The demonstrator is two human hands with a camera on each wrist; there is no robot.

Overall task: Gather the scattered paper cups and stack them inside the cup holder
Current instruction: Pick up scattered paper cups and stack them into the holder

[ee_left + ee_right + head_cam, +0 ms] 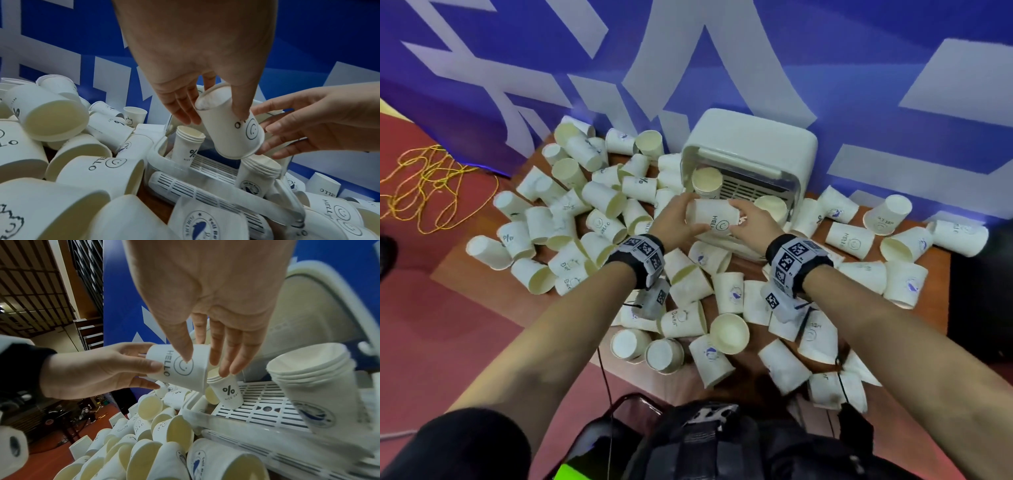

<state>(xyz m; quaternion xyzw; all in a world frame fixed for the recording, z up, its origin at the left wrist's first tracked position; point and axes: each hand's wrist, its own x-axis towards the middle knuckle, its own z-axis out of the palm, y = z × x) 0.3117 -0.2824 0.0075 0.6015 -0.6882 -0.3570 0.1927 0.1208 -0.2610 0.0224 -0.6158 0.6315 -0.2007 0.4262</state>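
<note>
A white paper cup [711, 218] printed HELLO with a smiley hangs tilted on its side just above the open white cup holder [751, 142]. My left hand [675, 219] grips its base end, thumb on one side and fingers on the other [213, 114]. My right hand [750, 219] pinches the wall near the rim, thumb on the smiley [205, 361]. The same cup [231, 129] [182, 369] points its mouth down toward the holder. Inside stand a stack marked % [188, 146] [225, 390] and a second stack [257, 175] [314, 386].
Several loose cups [592, 212] lie heaped on the brown table [482, 260], left, right and in front of the holder. A blue and white banner [859, 85] rises right behind it. A yellow cord [431, 185] lies on the red floor. A paper roll [12, 449] shows low left.
</note>
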